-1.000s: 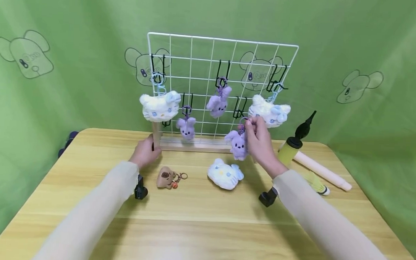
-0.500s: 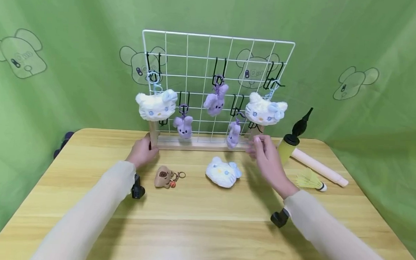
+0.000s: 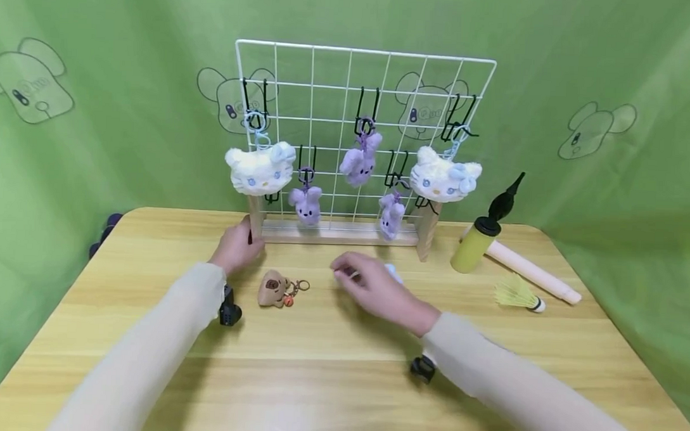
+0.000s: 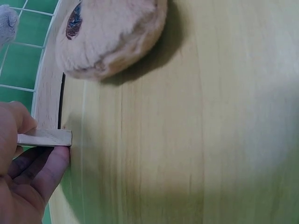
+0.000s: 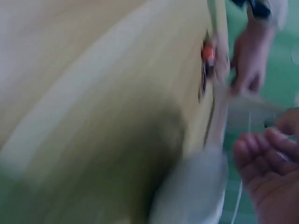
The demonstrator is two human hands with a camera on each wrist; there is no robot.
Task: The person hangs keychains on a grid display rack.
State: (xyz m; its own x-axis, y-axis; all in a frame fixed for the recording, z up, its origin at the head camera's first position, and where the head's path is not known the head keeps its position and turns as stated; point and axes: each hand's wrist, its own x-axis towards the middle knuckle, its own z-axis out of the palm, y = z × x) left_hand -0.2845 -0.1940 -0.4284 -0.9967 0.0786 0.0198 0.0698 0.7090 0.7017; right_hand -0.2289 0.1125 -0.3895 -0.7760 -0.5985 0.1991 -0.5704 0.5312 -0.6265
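My left hand point(image 3: 235, 246) grips the wooden foot point(image 4: 46, 137) at the left end of a white wire grid rack; the left wrist view shows thumb and fingers on either side of it. My right hand point(image 3: 376, 289), fingers loosely bent and holding nothing, is over a white cat-head plush point(image 3: 394, 273) on the table. The hand hides most of that plush in the head view; it shows blurred in the right wrist view. Left of it lies a brown capybara plush keychain point(image 3: 272, 290) with a red bell. A purple bunny keychain point(image 3: 390, 218) hangs low on the rack's right side.
Two more purple bunnies point(image 3: 306, 206) and two white cat plushes point(image 3: 262, 169) hang from black hooks on the grid. At the right stand a yellow hand pump point(image 3: 470, 250), a pale pink tube point(image 3: 534, 273) and a yellow shuttlecock point(image 3: 518, 296).
My right hand has let go of the purple bunny, which now hangs on a lower right hook, and moved left and down over the white plush. My left hand stays on the rack.
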